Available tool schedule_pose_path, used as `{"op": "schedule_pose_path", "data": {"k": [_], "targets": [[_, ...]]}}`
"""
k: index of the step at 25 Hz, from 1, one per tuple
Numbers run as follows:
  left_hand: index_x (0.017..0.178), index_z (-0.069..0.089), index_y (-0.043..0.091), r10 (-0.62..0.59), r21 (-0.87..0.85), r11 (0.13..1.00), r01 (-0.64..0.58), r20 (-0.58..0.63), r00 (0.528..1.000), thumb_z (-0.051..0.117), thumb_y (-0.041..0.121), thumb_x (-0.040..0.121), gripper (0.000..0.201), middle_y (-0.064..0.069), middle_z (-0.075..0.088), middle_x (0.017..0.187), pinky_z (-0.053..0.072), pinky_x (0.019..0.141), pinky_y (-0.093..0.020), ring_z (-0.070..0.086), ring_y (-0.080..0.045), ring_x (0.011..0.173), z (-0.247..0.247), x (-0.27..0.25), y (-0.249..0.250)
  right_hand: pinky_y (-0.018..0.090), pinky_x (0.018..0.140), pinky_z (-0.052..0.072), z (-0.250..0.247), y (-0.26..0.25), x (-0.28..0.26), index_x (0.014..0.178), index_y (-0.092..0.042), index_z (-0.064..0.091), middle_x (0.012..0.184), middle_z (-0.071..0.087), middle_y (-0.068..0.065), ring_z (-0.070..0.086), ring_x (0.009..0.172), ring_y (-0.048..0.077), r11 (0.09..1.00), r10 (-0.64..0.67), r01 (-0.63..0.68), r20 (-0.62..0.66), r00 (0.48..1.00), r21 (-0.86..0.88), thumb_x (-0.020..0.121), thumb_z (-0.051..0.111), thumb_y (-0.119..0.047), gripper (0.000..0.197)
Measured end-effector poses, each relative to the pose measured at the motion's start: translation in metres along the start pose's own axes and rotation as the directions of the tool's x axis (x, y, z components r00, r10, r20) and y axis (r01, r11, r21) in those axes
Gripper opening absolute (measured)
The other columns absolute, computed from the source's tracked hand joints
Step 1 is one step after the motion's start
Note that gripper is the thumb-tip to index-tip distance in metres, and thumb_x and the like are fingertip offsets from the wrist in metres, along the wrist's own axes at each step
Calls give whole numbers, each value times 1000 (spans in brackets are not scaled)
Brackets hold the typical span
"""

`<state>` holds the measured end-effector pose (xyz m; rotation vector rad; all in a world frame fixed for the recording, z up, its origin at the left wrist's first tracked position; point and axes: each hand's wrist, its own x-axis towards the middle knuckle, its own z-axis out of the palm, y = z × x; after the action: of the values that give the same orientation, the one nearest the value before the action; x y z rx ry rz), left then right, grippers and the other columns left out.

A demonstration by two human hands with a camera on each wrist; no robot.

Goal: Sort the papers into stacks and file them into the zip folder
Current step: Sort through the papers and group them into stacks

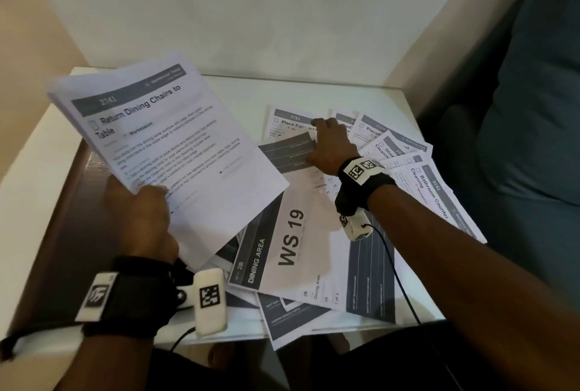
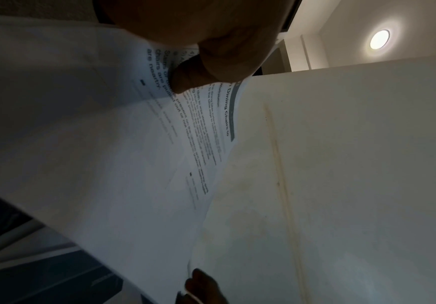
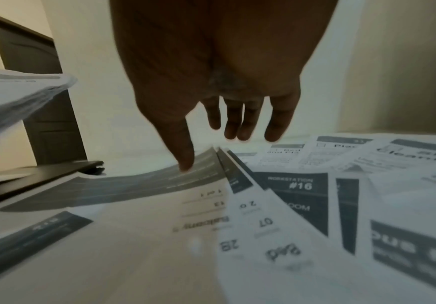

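My left hand (image 1: 141, 221) grips a stack of printed sheets (image 1: 166, 136) by its lower corner and holds it tilted above the table's left side; the top page reads "Return Dining Chairs to Table". The left wrist view shows my thumb (image 2: 185, 76) pressed on that stack (image 2: 123, 164). My right hand (image 1: 329, 146) is open over the loose papers (image 1: 314, 233) spread across the table, fingers straight and apart. Its thumb (image 3: 183, 156) touches the lifted edge of a dark-banded sheet (image 3: 123, 187). I see no zip folder.
The papers cover a white glass-topped table (image 1: 238, 89) set against a white wall. A teal sofa (image 1: 533, 108) stands at the right. A dark flat object (image 3: 37, 174) lies at the table's left side. A few sheets (image 1: 292, 318) overhang the front edge.
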<state>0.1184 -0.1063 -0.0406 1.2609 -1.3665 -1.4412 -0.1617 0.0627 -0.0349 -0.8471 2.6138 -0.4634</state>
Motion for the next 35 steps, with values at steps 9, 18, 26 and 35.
{"op": "schedule_pose_path", "data": {"k": [9,18,26,35], "targets": [[135,57,12,239,-162,968,-192,364,900,60,-7,94,44,-1,69,123,56,102,-44,66,-16,117,4,-96,50,57,115,36,-66,-14,-177,134,-27,62,129,69,4,61,125,24,431,-109,41,7,994,901,79,49,-6,60],[121,60,22,273,-117,960,-256,606,747,60,-8,94,40,5,72,116,58,91,-29,68,-13,111,43,-138,71,56,100,53,-78,14,-227,109,-13,73,113,76,9,72,104,31,395,5,211,-232,973,894,80,69,9,37],[124,47,16,227,-142,974,-179,504,834,66,1,88,44,-4,66,116,58,94,-41,67,-18,111,55,-140,55,40,94,57,-38,23,-227,106,-28,72,112,76,0,72,103,16,467,53,162,-211,976,869,79,75,7,44],[119,40,21,207,-138,977,-161,455,866,55,-1,82,45,-6,67,115,64,81,-42,71,-22,104,65,-140,54,54,95,56,-23,29,-221,94,-28,77,100,78,0,72,97,23,431,143,145,-226,963,891,72,73,0,36]]}}
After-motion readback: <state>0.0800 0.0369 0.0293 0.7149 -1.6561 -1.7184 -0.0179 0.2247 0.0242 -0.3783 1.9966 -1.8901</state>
